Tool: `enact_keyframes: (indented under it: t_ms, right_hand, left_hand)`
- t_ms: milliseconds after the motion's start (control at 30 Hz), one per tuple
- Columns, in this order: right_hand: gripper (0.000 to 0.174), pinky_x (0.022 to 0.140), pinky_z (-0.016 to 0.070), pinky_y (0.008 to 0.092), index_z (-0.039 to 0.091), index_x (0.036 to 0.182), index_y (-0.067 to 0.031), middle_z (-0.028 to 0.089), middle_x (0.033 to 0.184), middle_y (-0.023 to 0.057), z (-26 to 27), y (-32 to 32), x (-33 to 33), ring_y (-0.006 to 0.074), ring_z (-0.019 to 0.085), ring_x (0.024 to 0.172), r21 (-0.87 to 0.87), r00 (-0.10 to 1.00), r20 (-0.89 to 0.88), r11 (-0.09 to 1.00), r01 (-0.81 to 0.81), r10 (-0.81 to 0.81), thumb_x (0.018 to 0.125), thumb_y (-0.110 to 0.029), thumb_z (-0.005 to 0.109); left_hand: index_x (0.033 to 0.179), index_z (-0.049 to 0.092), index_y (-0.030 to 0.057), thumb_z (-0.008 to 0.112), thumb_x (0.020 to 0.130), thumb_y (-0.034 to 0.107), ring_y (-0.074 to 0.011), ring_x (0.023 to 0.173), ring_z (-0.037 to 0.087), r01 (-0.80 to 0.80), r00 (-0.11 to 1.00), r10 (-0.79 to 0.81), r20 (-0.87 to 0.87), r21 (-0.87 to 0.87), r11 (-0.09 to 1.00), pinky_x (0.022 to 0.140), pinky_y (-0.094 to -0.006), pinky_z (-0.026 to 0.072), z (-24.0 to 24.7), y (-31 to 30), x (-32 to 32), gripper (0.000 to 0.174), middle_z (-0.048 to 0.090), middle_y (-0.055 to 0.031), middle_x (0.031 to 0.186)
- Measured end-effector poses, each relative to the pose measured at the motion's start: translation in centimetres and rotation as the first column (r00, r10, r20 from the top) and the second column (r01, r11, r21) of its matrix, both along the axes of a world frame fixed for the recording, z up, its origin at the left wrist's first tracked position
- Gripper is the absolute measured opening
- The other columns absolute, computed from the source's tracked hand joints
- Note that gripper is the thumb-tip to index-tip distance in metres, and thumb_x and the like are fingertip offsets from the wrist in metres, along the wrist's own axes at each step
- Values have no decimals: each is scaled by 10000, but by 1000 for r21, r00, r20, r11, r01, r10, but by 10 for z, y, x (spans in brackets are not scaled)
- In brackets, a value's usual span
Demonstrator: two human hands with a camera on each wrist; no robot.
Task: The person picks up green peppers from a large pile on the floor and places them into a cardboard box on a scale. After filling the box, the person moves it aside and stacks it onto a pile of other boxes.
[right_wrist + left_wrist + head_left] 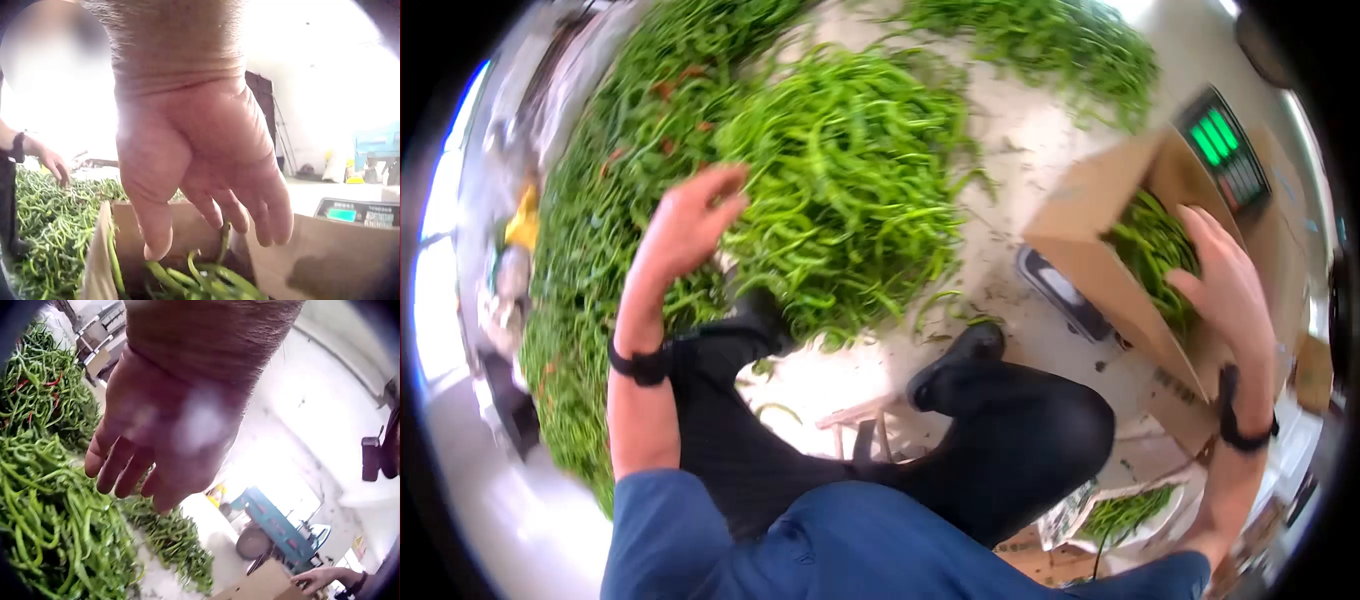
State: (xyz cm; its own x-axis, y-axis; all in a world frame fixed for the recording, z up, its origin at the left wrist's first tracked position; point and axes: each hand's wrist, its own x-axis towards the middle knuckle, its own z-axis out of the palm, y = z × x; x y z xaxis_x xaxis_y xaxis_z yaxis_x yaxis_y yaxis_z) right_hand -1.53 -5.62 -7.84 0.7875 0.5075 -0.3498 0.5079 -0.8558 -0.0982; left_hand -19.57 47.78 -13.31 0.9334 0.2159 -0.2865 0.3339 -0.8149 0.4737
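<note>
My left hand (690,222) hovers at the left side of a heap of light green chili peppers (850,180), fingers loosely bent and holding nothing. In the left wrist view its palm and relaxed fingers (128,465) show in front of the peppers. On the right, my right hand (1228,275) reaches over an open cardboard box (1080,205) with green chili peppers (1150,245) inside. The right wrist view shows that hand's spread thumb and fingers (272,212) pointing down just above the peppers (187,278), with nothing gripped.
The box sits on a scale (1060,290) whose lit green display (1215,137) stands behind it. Darker green peppers mixed with some red ones (600,250) spread along the left. Another pepper pile (1040,50) lies at the back. A bag of peppers (1130,512) stands near my right leg.
</note>
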Motion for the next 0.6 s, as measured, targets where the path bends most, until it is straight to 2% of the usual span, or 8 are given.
enact_keyframes:
  t_ms: [33,67,167,233,367,433,500,600]
  right_hand:
    - [706,1120,410,410,505,1417,7,542,1442,209,17,18,-13,365,515,1337,37,1000,28,999,8,-9,765,-96,756]
    - [690,1110,417,411,511,1415,-1,555,1432,206,31,33,-19,375,525,1326,145,998,-64,989,16,-7,777,-100,753]
    - [670,1106,424,417,521,1395,26,568,1412,220,64,123,-46,394,541,1304,144,884,-467,984,107,-28,791,-143,758]
    - [722,1078,454,436,493,1403,54,581,1385,244,25,156,-55,393,574,1261,289,834,-378,907,-307,402,789,-200,775]
    - [900,1060,476,460,351,1512,24,526,1429,257,-59,268,-101,386,540,1292,58,689,-521,826,-560,504,790,-274,798]
    - [920,1027,496,475,293,1520,19,563,1317,240,-100,317,-127,406,590,1204,55,696,-450,795,-604,560,791,-245,789]
    - [951,1089,437,486,278,1523,38,501,1422,236,-142,372,-145,406,522,1292,74,762,-362,832,-550,537,787,-264,798]
    - [969,1095,411,500,308,1509,35,483,1429,235,-223,435,-156,372,473,1345,136,849,-20,843,-521,528,741,-261,821]
  left_hand:
    - [1324,632,23,666,963,243,-254,1106,693,-67,992,73,100,-56,996,969,-371,532,12,13,-3,424,710,-180,1226]
    - [1317,639,30,661,971,268,-237,1103,694,-108,974,114,196,-41,993,957,-358,535,22,26,-6,420,720,-163,1212]
    - [1302,648,17,656,994,231,-181,1100,676,-202,930,226,291,-112,973,956,-306,512,45,48,-12,375,725,-113,1176]
    - [1287,658,24,659,993,250,-169,1074,680,-196,934,222,280,-119,973,925,-290,511,48,57,-20,371,727,-99,1158]
    - [1241,694,62,691,967,267,-106,910,651,-200,929,214,300,-79,977,811,-268,511,48,81,-43,343,744,-39,1054]
    - [1219,700,56,691,961,280,-132,852,663,-184,910,195,365,-66,981,775,-295,521,51,90,-57,342,749,-68,987]
    - [1210,700,49,685,962,286,-160,831,675,-192,911,205,358,-70,979,781,-314,528,57,99,-70,343,752,-87,965]
    - [1188,694,27,700,921,296,-264,861,716,-169,895,155,419,-3,986,799,-369,546,54,114,-81,379,741,-170,959]
